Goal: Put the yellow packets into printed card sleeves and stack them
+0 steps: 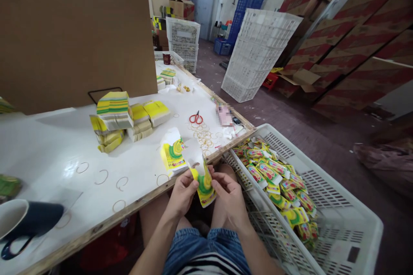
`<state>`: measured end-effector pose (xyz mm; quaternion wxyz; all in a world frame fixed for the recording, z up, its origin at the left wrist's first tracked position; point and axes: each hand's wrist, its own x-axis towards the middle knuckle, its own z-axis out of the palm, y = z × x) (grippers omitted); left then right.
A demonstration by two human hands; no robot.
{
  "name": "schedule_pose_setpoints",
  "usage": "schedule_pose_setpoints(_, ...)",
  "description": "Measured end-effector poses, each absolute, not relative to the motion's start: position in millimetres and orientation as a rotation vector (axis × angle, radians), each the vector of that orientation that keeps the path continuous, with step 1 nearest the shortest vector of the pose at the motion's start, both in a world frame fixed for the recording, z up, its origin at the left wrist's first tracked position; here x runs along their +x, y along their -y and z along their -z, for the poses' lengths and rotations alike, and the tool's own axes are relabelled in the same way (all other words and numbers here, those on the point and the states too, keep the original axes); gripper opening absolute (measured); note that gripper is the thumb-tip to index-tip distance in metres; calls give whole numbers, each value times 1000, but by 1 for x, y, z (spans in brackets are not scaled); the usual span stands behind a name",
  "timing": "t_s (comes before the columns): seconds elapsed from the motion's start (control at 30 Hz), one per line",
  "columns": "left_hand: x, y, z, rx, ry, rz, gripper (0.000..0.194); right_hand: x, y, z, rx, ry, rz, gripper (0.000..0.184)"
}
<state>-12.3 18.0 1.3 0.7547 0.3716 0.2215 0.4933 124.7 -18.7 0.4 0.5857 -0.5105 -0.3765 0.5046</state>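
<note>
Between my two hands, just off the table's front edge, is a yellow and green printed card (204,187), partly folded, with a white flap at its top. My left hand (184,191) pinches its left side between thumb and fingers. My right hand (228,190) grips the right side the same way. Behind the card, a fanned pile of matching flat cards (174,152) lies on the table edge. To my right stands a white plastic crate (342,210) holding many folded yellow and green packets (271,172).
Red-handled scissors (196,117) and scattered rubber bands (203,133) lie on the white table (138,172). Bundled card stacks (112,111) sit further left, near a cardboard panel (77,30). A dark blue mug (38,219) stands at the near left. White crates (258,51) are stacked beyond.
</note>
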Motion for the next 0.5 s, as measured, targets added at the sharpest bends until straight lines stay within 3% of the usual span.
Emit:
schedule_pose_setpoints(0.23,-4,-18,7,876,-796,-1166,37,120,25,3,-1339,1010,-1070,29)
schedule_pose_setpoints(0.37,-2,-11,3,964,-873,-1237,58,129,21,10,-1397,1075,-832,25)
schedule_pose_setpoints(0.5,-6,-6,-4,1108,-807,-1121,66,143,18,4,-1326,1226,-758,49)
